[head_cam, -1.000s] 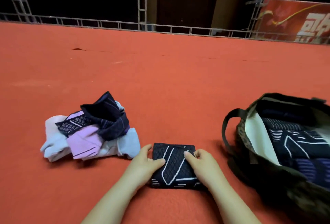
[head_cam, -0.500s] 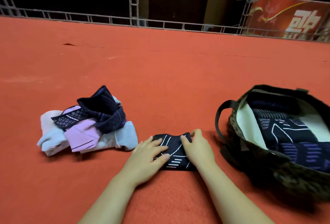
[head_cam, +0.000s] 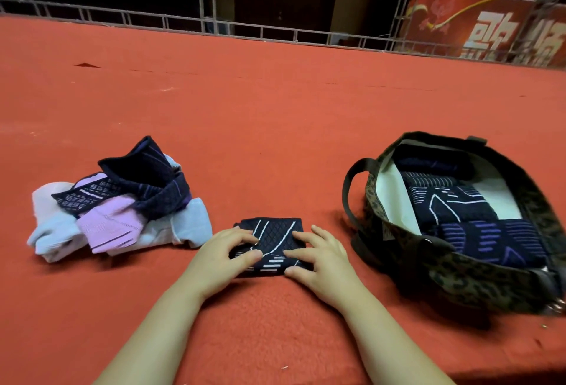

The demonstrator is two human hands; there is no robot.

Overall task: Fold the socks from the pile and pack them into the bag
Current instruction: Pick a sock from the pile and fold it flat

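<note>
The left hand (head_cam: 220, 257) and the right hand (head_cam: 321, 257) both lie flat on a folded black sock (head_cam: 272, 239) with white lines; the fingers of each are spread and nearly straight, pressing down on the cloth rather than curling round it, so neither grip has closed on anything; the left fingers cover the sock's left part, the right fingers its right part, and a strip of patterned cloth shows between them; the sock's far edge sticks out beyond the fingertips, its near edge lies under the palms; the sock rests on the red carpeted floor (head_cam: 275, 127); to its left, just beside it, sits the pile of socks (head_cam: 119, 200), pale blue, pink and dark navy, loose and unfolded; to its right, near the right hand but apart from it, stands the open leopard-print bag (head_cam: 477, 274) with a dark handle, and folded dark socks (head_cam: 459, 216) with white and purple lines lie inside against its pale lining.
</note>
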